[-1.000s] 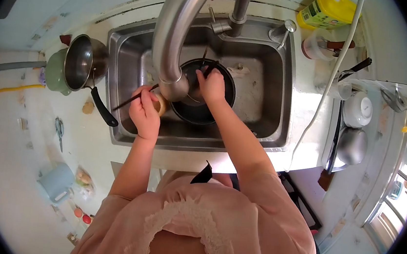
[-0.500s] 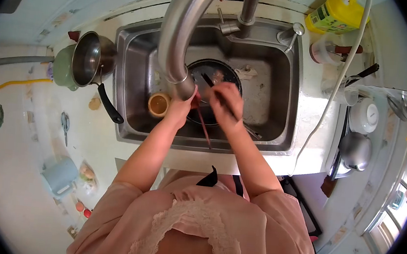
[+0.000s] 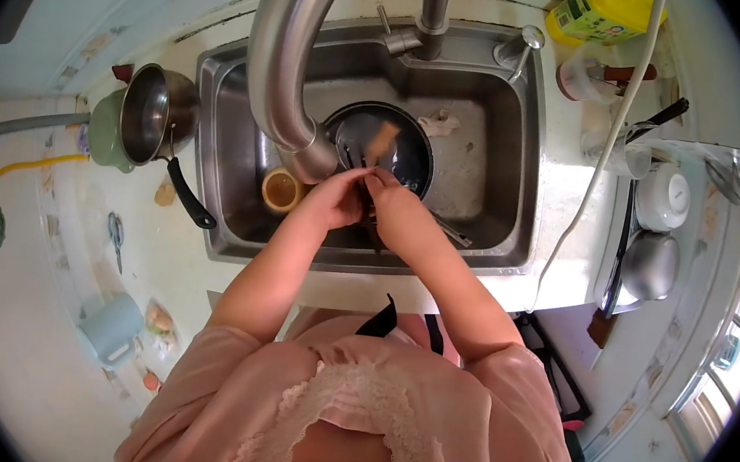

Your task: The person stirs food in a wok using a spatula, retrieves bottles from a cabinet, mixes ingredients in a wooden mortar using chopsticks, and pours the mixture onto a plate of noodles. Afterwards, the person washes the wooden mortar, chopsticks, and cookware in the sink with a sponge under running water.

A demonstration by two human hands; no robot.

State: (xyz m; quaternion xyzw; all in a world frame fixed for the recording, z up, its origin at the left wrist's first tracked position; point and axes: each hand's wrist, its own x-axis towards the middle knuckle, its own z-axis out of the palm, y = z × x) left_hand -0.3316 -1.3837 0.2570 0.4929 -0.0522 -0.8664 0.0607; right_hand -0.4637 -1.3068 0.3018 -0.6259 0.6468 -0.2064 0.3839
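Observation:
In the sink (image 3: 491, 171), my left hand (image 3: 342, 197) and my right hand (image 3: 390, 204) are pressed together, fingers closed around dark, thin chopsticks (image 3: 377, 235). Dark tips show above my fingers and the other ends point down towards me. How many there are is hidden. Below and beyond my hands lies a round black pan (image 3: 415, 151), with a blurred tan patch over it that I cannot make out. A small yellowish-brown bowl (image 3: 283, 191) stands left of my left hand, partly behind the faucet (image 3: 283, 71). Right of my hands lies a metal utensil (image 3: 452, 231).
The faucet's thick neck arches over the sink's left half. A pale cloth (image 3: 438, 124) lies on the sink floor. A saucepan (image 3: 159, 113) with a black handle stands left of the sink. A cable (image 3: 607, 160) hangs on the right, near bowls (image 3: 662, 201) and a yellow jug (image 3: 597, 17).
My hands have come together around the chopsticks; before, they were apart, each with sticks, the right one higher over the pan. The view has shifted slightly.

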